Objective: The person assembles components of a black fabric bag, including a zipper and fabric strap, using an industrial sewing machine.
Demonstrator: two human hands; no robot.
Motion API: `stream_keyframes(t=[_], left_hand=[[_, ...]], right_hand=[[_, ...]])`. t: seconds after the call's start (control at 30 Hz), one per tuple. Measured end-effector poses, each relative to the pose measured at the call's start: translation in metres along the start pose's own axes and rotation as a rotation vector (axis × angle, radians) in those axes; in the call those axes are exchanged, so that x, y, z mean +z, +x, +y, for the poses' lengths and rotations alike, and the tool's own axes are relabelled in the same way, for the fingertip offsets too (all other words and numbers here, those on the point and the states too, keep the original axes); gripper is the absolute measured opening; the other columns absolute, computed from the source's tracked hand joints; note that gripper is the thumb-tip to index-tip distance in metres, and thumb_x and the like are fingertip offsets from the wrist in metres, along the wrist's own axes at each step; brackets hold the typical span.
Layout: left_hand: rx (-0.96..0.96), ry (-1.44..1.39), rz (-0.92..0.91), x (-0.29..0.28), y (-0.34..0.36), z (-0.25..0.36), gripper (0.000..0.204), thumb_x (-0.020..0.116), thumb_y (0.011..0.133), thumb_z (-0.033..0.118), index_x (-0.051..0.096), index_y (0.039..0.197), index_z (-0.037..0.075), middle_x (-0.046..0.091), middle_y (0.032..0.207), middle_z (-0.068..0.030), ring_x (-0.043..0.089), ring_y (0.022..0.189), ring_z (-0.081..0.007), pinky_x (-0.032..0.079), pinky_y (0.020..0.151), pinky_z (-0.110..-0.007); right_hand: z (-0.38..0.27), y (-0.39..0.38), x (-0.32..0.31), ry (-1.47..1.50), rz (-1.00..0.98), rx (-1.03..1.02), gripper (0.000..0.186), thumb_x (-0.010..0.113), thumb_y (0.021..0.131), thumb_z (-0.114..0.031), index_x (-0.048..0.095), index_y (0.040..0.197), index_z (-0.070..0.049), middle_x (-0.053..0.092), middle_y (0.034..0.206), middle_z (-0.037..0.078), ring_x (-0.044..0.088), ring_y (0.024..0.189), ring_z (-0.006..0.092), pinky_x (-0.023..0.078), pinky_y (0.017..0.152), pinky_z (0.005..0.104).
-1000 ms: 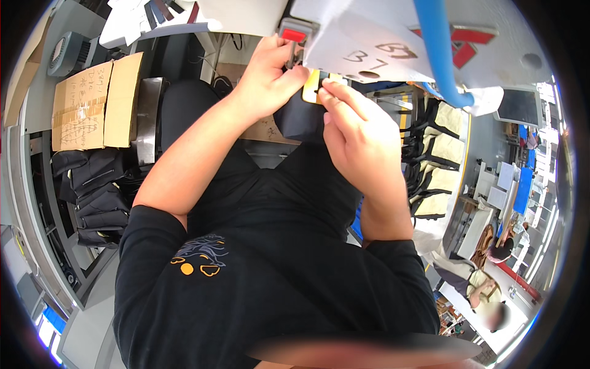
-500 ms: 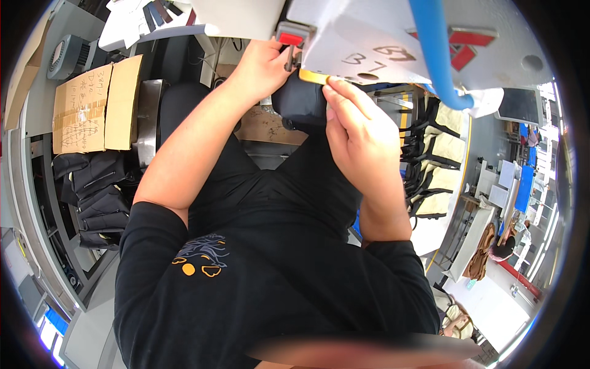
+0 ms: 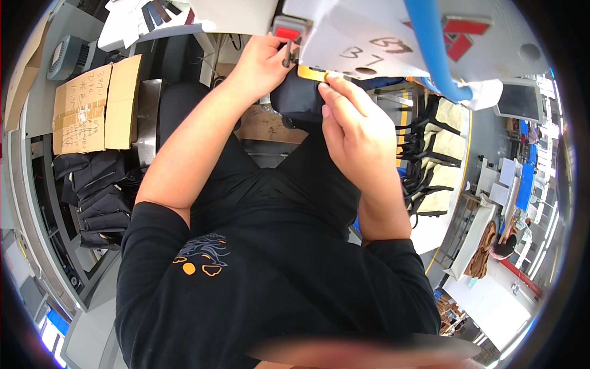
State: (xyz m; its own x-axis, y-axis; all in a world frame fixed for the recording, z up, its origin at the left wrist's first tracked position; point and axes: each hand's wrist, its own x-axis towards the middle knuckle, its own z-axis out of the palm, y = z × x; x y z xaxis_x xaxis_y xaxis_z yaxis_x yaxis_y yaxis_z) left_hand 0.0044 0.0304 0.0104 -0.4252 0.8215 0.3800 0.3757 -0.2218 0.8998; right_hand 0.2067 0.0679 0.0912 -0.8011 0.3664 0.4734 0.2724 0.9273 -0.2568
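Note:
A white machine head (image 3: pixel 393 43), probably a sewing machine, fills the top centre, with a red-marked metal part (image 3: pixel 287 32) and a thin dark rod at its left end. Below it sits a smooth, rounded black piece (image 3: pixel 298 98), seemingly fabric. My left hand (image 3: pixel 261 64) reaches in beside the metal part; its fingertips are hidden there. My right hand (image 3: pixel 359 126) has its fingers together and the thumb drawn in, at the black piece's right edge. Its fingertips meet the end of a yellow strip (image 3: pixel 312 74) under the machine head.
A blue hose (image 3: pixel 430 49) curves down in front of the machine. At left, an opened cardboard box (image 3: pixel 92 111) stands above stacked black fabric pieces (image 3: pixel 101 197). Cream pieces with black straps (image 3: pixel 439 157) lie at right. A person (image 3: pixel 504 246) is far off at right.
The view has shifted slightly, and the machine head appears a little further left. My right hand has moved slightly left and up; my left hand stays by the metal part.

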Motion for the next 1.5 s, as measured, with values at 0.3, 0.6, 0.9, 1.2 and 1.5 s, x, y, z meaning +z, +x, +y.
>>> stream_keyframes(t=[0.3,0.6,0.9,1.2,1.5], left_hand=[[0.012,-0.074,-0.007,0.0,0.0,0.014,0.018,0.065,0.091,0.016,0.072,0.096,0.0,0.07,0.081,-0.0158,0.064,0.077,-0.0257,0.05,0.076,-0.037],[0.156,-0.093,-0.004,0.003,-0.017,-0.005,0.019,0.067,0.091,0.015,0.06,0.09,-0.003,0.052,0.113,-0.0156,0.052,0.108,-0.0277,0.045,0.094,-0.036],[0.166,-0.061,0.015,0.004,-0.019,-0.002,0.02,0.067,0.091,0.014,0.06,0.091,-0.004,0.052,0.114,-0.0156,0.052,0.109,-0.0276,0.044,0.096,-0.036],[0.104,-0.116,0.009,0.003,-0.019,0.002,0.023,0.064,0.091,0.016,0.069,0.105,-0.002,0.055,0.116,-0.0156,0.053,0.113,-0.0282,0.044,0.099,-0.037],[0.085,-0.107,-0.001,0.002,-0.02,0.004,0.026,0.062,0.092,0.015,0.072,0.113,0.004,0.056,0.116,-0.0137,0.051,0.115,-0.0274,0.043,0.103,-0.039]], right_hand=[[-0.002,-0.003,-0.002,0.031,-0.023,0.015,0.027,0.071,0.083,-0.005,0.073,0.111,-0.004,0.071,0.108,0.011,0.071,0.089,0.0269,0.057,0.077,0.0341],[0.013,0.022,-0.011,-0.141,-0.137,-0.033,0.04,0.076,0.087,-0.036,0.074,0.12,-0.014,0.066,0.089,0.008,0.063,0.086,0.0271,0.05,0.073,0.0379],[0.033,0.019,-0.024,-0.114,-0.063,-0.251,0.022,0.081,0.077,-0.024,0.067,0.082,-0.008,0.067,0.094,0.003,0.064,0.089,0.0244,0.048,0.08,0.0399],[0.042,0.018,-0.011,0.002,-0.088,-0.344,0.016,0.078,0.08,-0.015,0.066,0.081,-0.004,0.072,0.111,0.009,0.067,0.095,0.0263,0.051,0.084,0.0399],[0.04,0.015,-0.005,0.065,-0.011,-0.322,0.014,0.077,0.082,-0.012,0.066,0.083,-0.003,0.072,0.108,0.01,0.069,0.094,0.0273,0.052,0.082,0.0384]])
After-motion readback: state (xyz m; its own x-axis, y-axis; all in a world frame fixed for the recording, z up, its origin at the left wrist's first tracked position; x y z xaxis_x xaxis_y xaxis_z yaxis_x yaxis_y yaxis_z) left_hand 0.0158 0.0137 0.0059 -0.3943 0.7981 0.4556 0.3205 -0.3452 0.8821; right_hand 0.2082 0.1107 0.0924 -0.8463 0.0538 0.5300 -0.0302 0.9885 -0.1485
